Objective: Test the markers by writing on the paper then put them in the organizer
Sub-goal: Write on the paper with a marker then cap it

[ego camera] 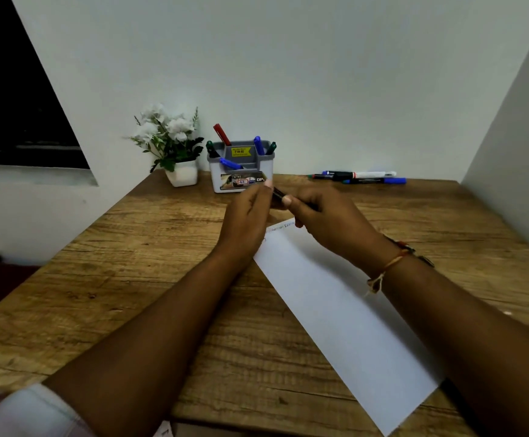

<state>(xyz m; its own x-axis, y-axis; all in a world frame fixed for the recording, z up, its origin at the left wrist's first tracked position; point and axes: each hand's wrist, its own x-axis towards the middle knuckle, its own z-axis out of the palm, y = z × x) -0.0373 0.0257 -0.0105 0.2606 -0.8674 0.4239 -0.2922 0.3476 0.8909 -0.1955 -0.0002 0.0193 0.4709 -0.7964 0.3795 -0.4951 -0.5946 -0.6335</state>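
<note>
Head view: a dark marker [278, 193] is held between both hands, raised above the far end of the paper [335, 310]. Its barrel is gripped in the curled fingers of the right hand [323, 222], and its other end is pinched by the thumb and fingertips of the left hand [247, 212], so the hands are brought close together. Whether the cap is on cannot be told, since that end is hidden by the left hand.

The long white paper is laid on the wooden table [131, 279], running from beneath the hands under the right forearm; faint writing is seen at its far end, just below the hands. A grey and white organizer [241, 171] is stood just beyond the left fingertips, with a red marker [221, 134] and several blue and green ones propped in its compartments. Loose markers [364, 177] are laid side by side beyond and to the right of the right hand. A potted plant [175, 146] with white flowers is set beyond and to the left of the left hand, beside the organizer. A thread bracelet [389, 266] is worn on the right wrist.
</note>
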